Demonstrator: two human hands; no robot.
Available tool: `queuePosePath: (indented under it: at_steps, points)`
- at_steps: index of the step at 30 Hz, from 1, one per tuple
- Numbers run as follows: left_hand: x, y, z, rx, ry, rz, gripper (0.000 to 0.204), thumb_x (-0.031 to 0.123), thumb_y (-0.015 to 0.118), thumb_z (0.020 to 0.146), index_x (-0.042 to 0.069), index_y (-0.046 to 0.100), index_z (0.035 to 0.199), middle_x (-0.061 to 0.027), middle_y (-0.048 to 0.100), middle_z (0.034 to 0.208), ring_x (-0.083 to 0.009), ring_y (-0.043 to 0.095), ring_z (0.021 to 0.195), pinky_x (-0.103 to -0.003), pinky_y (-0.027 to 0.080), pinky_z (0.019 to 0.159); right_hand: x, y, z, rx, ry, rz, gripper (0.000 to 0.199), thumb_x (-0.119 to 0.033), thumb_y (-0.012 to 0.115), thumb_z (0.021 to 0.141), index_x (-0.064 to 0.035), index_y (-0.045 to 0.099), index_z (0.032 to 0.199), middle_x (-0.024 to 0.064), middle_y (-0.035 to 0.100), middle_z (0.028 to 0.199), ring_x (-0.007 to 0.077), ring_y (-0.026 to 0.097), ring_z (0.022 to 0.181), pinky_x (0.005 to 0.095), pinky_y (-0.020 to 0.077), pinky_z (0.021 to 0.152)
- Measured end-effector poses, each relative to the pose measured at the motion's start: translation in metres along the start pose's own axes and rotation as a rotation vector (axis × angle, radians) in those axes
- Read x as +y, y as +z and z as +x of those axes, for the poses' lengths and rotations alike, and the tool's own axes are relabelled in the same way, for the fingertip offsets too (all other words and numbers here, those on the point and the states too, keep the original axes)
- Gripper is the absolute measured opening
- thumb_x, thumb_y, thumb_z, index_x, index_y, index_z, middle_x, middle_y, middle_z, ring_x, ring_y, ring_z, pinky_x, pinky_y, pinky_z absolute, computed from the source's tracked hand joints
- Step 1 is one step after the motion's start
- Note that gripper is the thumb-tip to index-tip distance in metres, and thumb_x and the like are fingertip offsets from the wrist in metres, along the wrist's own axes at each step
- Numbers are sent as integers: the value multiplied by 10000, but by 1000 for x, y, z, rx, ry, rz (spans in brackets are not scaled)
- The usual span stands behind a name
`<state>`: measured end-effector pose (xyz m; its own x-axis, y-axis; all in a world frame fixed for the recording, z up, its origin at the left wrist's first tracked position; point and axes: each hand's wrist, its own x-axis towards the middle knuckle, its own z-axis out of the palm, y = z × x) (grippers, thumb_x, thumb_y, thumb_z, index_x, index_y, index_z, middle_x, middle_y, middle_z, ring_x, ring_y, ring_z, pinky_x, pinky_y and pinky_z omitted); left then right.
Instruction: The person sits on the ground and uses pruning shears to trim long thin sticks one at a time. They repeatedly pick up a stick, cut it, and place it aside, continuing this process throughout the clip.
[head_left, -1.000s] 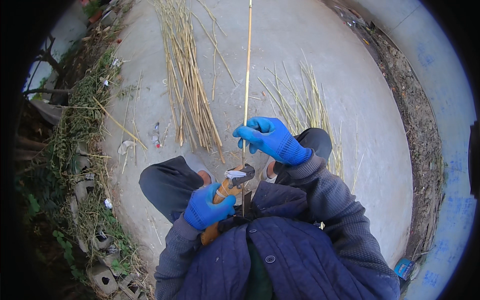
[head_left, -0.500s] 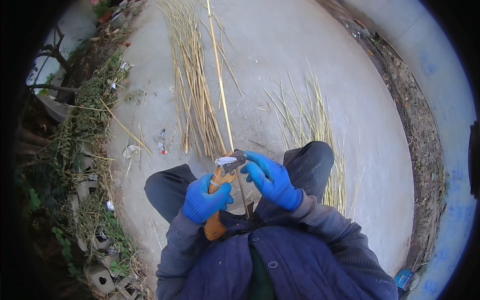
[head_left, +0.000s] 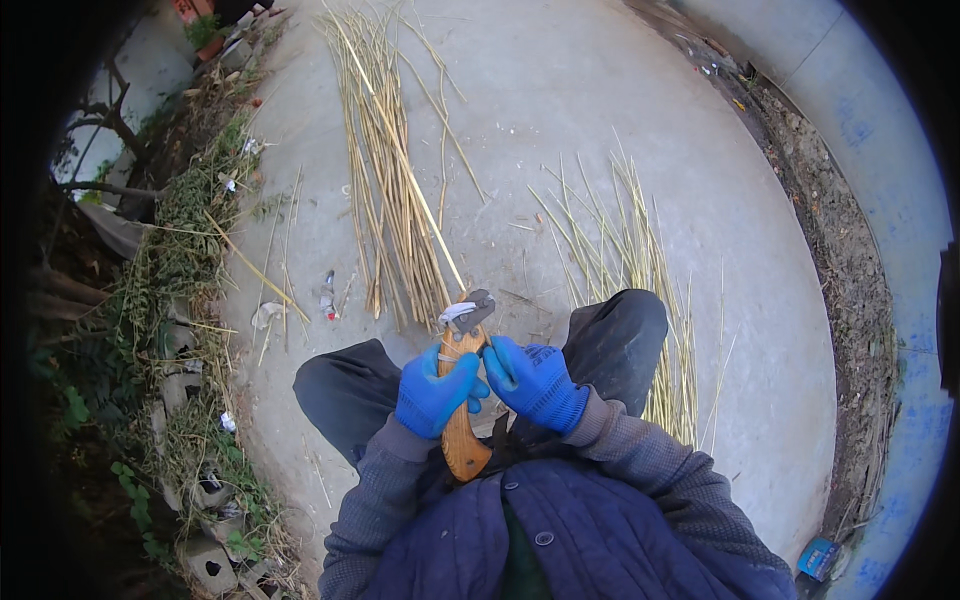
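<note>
Your left hand (head_left: 432, 392) wraps the wooden-handled knife (head_left: 462, 400) in a closed grip above your knees, its long axis running away from you. Your right hand (head_left: 535, 382) closes on the thin cane (head_left: 420, 200), which slants toward the concrete floor's (head_left: 600, 120) far-left edge.

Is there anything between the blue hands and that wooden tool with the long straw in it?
Nothing visible. The left hand is wrapped right around the wooden handle, and the right hand touches it from the other side. The straw stalk runs out of the tool's metal head, away over the concrete ground.
</note>
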<state>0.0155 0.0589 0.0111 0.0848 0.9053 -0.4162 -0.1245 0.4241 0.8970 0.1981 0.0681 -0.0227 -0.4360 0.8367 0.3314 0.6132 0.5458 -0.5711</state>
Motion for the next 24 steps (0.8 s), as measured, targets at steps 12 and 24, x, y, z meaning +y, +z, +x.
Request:
queuePosePath:
  at_steps: [12,24]
  points:
    - [67,-191,156,524,289,-262,453,287,675,892,-16,591,1218,-134,664,1082,-210,654,852,-329,560,702,33,-146,-161,-437,-84,-97,165,-168,682,818,-54,648,932,66,521,543,254,551,464,384,461,494]
    - [62,-92,156,308,186,-280,357,245,654,895,-55,623,1087,-151,679,823,-215,644,612,-316,562,546,47,-166,-82,-149,-34,-168,472,-184,711,838,-15,583,1259,77,650,874,259,633,778,382,465,751]
